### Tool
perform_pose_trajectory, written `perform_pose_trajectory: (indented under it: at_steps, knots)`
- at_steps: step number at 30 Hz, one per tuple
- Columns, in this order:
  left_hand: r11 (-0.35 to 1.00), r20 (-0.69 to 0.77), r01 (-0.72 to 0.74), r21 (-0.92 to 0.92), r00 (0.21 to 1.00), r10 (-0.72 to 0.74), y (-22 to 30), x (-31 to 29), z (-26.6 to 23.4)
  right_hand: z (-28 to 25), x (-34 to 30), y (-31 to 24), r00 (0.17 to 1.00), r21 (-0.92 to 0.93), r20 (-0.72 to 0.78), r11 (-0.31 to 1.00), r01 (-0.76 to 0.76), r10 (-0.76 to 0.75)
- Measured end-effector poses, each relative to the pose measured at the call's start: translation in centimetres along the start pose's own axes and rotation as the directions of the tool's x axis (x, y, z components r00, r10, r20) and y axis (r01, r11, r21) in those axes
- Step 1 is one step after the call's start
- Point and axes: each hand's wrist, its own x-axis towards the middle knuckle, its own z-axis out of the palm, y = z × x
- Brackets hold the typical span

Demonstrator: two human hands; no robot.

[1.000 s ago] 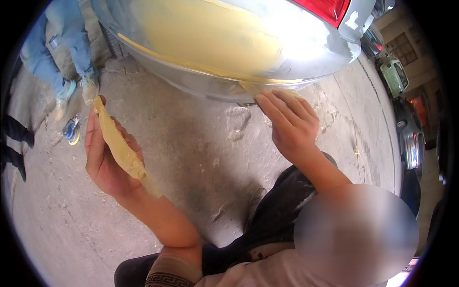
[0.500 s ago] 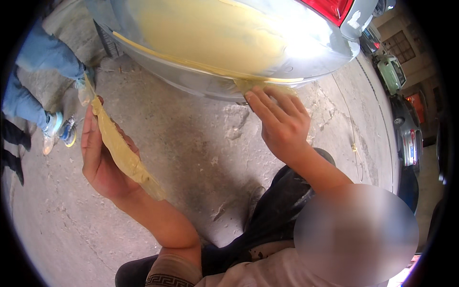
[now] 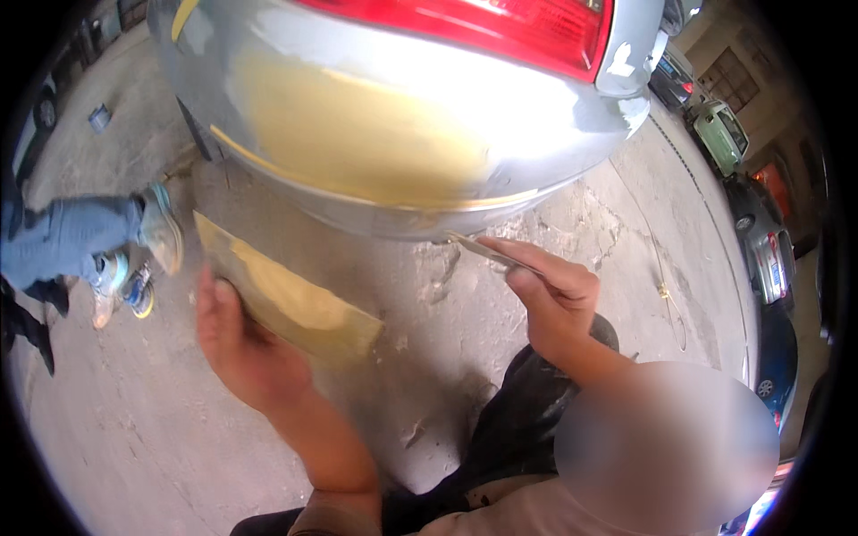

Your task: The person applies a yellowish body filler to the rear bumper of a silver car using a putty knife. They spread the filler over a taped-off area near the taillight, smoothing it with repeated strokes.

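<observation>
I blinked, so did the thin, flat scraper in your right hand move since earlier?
Yes: the scraper moved down, away from the yellow strip along the silver, curved bumper.

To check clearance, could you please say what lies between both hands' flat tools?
In the head view, only concrete floor shows between the yellow-smeared plate and the thin blade.

Pale green car [image 3: 716, 137] parked right; bystander's jeans [image 3: 76, 230] left.

Board [image 3: 275, 314] with yellow paste [image 3: 290, 290] in left grip [image 3: 255, 355], spreader [image 3: 484, 250] in right grip [image 3: 561, 302]
</observation>
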Motion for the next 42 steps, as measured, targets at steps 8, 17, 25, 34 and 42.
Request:
perform_pose_trajectory:
  at_steps: [8,17,25,34,42]
  knots:
    - [0.988,0.086,-0.028,0.155,0.996,0.015,-2.2,-5.7,4.7,0.2,-0.4,-2.7,0.924,0.474,0.291,0.877,0.084,-0.246]
    - [0.871,0.231,0.489,-0.050,0.854,-0.466,-0.8,-4.6,3.1,-3.0,0.4,-0.5,0.903,0.388,0.292,0.823,-0.414,0.316]
    - [0.828,0.244,0.554,-0.082,0.817,-0.522,-0.7,-5.3,5.4,-2.5,1.3,2.1,0.916,0.298,0.316,0.891,-0.343,0.247]
    - [0.835,0.288,0.549,-0.030,0.805,-0.519,-0.7,-5.3,4.2,-2.2,0.8,1.7,0.713,0.309,0.596,0.715,-0.627,0.368]
    - [0.999,-0.094,0.034,-0.040,0.995,-0.038,0.3,-2.0,3.4,-1.1,1.2,2.3,0.781,0.696,0.332,0.421,-0.582,0.530]
